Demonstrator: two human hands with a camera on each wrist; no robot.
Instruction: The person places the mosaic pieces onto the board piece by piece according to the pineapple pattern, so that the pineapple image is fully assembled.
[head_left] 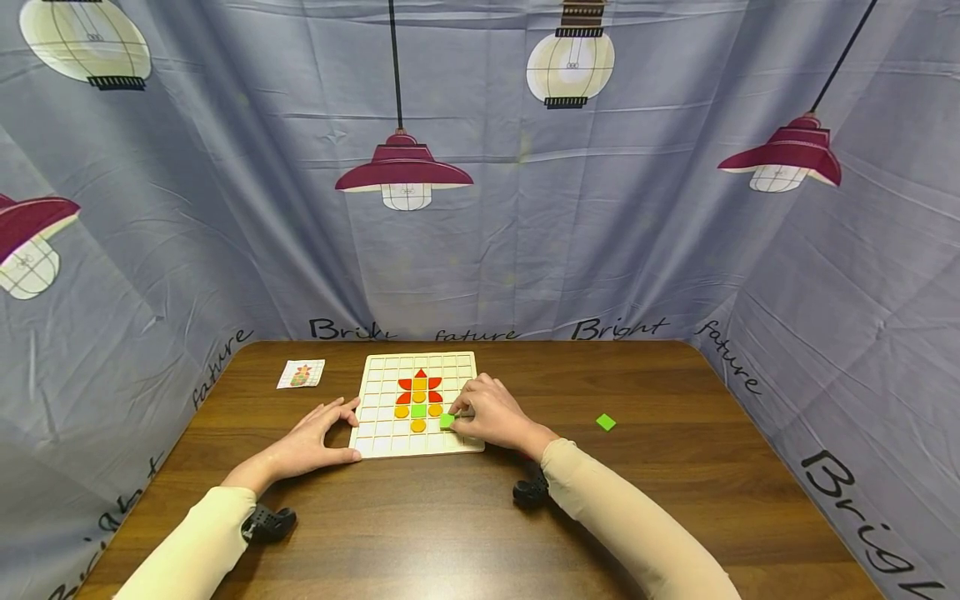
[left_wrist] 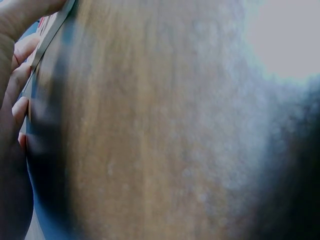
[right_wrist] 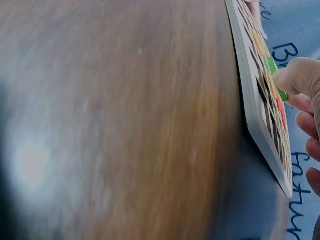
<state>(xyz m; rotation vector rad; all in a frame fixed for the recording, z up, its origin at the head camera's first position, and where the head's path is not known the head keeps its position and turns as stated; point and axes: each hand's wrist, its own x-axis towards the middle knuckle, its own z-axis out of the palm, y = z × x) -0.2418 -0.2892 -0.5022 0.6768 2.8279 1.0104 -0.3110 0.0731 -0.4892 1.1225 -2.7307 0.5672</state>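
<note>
A pale square grid board (head_left: 382, 444) lies on the table, with a pattern of red, yellow-orange and green flat pieces near its middle. At its left side rests my left hand (head_left: 309, 440), thumb at the near corner and fingertips farther up the same edge, spread apart. My right hand (head_left: 491, 412) reaches over the right part of the board and pinches a green square tile (head_left: 446, 422) between thumb and fingers. That tile is tilted close over the grid, right of the pattern. In the right wrist view the thumb (right_wrist: 295, 76) presses the green tile's side.
Another green square tile (head_left: 606, 422) lies on the table to the right. A small card (head_left: 301, 374) printed with a coloured pattern on a grid lies at the back left. A grey-blue curtain (head_left: 480, 275) printed with lamps and lettering hangs around the wooden table (head_left: 420, 525).
</note>
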